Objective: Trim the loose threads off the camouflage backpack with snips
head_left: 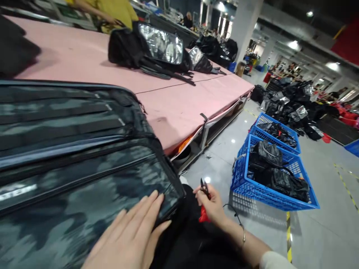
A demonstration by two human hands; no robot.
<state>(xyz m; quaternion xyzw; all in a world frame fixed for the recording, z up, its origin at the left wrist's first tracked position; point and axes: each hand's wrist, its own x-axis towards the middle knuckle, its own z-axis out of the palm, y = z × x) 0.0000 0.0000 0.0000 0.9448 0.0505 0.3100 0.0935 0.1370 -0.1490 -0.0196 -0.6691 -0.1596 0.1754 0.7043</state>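
A large dark camouflage bag (92, 190) with zippers and webbing strips lies at the left on the table's near side. My left hand (130, 233) rests flat on its lower right corner, fingers stretched out and grasping nothing. To the right of the bag, my right hand (214, 209) is closed around a pair of thread snips (205, 188), dark blades pointing up. Something red (203, 215) shows below the fingers; whether it is the snips' handle, I cannot tell. A thin dark cord and a bracelet are at the right wrist.
Black bags with silvery lining (161, 43) lie across the pink-covered table (179, 106). Blue crates (260, 192) holding dark bags stand on the floor at right. Behind them is a heap of black bags (291, 101). A person in yellow (116, 11) works across the table.
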